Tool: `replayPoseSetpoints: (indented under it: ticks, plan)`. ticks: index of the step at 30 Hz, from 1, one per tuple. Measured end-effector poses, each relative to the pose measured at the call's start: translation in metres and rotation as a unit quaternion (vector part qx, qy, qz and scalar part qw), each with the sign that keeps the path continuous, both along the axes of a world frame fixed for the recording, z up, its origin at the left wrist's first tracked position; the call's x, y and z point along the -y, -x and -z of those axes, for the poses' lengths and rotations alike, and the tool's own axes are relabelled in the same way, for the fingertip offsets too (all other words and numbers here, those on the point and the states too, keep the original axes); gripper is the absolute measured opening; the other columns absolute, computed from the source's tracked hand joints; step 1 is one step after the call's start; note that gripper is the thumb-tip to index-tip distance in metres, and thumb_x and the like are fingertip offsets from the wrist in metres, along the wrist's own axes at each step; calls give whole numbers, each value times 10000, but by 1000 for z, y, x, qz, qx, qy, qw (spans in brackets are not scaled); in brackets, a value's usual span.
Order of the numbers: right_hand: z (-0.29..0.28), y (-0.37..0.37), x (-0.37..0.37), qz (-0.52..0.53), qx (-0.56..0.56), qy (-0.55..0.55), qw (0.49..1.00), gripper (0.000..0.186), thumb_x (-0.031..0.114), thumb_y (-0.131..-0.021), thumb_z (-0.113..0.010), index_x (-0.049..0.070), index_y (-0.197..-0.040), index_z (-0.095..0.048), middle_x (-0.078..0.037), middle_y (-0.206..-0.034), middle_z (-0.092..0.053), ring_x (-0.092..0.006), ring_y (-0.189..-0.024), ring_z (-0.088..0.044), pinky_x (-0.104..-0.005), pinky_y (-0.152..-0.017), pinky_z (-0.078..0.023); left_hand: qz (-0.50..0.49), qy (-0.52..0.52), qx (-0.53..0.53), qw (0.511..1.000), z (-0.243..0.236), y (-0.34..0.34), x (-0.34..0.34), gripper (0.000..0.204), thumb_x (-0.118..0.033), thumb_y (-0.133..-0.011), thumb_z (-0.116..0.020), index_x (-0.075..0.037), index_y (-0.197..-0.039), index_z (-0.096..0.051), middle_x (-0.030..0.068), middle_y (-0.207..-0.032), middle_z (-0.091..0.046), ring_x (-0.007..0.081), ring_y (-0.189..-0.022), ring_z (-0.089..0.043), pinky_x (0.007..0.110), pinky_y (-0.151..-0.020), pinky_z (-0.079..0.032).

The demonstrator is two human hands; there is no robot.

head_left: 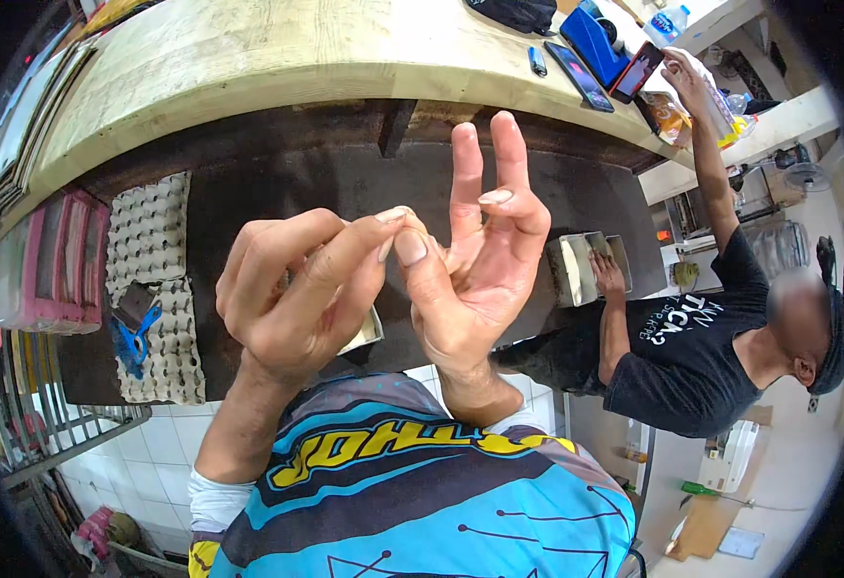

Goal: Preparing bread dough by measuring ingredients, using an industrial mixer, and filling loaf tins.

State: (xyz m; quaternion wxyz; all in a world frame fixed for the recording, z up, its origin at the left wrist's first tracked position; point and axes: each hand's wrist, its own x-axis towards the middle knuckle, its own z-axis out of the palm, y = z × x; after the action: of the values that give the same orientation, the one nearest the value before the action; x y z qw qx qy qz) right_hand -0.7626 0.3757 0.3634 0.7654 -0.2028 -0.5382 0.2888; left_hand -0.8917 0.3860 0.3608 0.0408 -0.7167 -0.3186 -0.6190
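My left hand point(292, 279) and my right hand point(489, 265) are raised in front of me and meet at the fingertips. The left thumb and forefinger are pinched together against the tip of the right thumb. On the right hand two fingers stretch upward, another is bent, and the thumb presses in a pinch. Whatever sits between the fingertips, if anything, is too small to make out. Partly hidden behind my hands, a pale box-like tray point(372, 332) rests on the dark tabletop point(287, 193).
Grey egg trays point(149, 231) lie left, with a blue-handled tool point(136, 332) on one, beside a pink plastic case point(56, 260). At right a co-worker point(692, 337) touches a pale divided box point(576, 270) and reaches toward a phone point(637, 72) on the wooden shelf point(249, 58).
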Motion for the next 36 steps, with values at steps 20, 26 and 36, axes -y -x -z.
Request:
replayPoseSetpoints:
  ticks: [20, 26, 36]
  plan:
    - [0, -3, 8, -107, -86, 68, 988, 513, -166, -780, -584, 105, -1189, -432, -197, -1525, -178, -347, -1418, -223, -342, -928, -538, 11, -20, 2, 1000, 2, 2, 5, 318, -1, -643, -761, -143, -927, -756, -20, -831, -556, 133, -646, -533, 253, -535, -450]
    - [-1, 1, 12, -78, -81, 60, 992, 488, -128, -790, -576, 135, -1181, -448, -198, -1527, -206, -329, -1431, -209, -301, -912, -526, -3, -21, -17, 1000, 0, 3, 9, 312, 6, -646, -759, -140, -921, -759, -26, -829, -560, 130, -637, -527, 251, -528, -441]
    - [-29, 21, -13, -308, -177, 128, 926, 511, -172, -796, -590, 93, -1204, -435, -157, -1507, -230, -323, -1417, -246, -364, -990, -496, 177, 352, 330, 858, -38, 13, 18, 227, -54, -837, -713, -42, -1063, -703, 3, -880, -614, 80, -730, -556, 216, -632, -474]
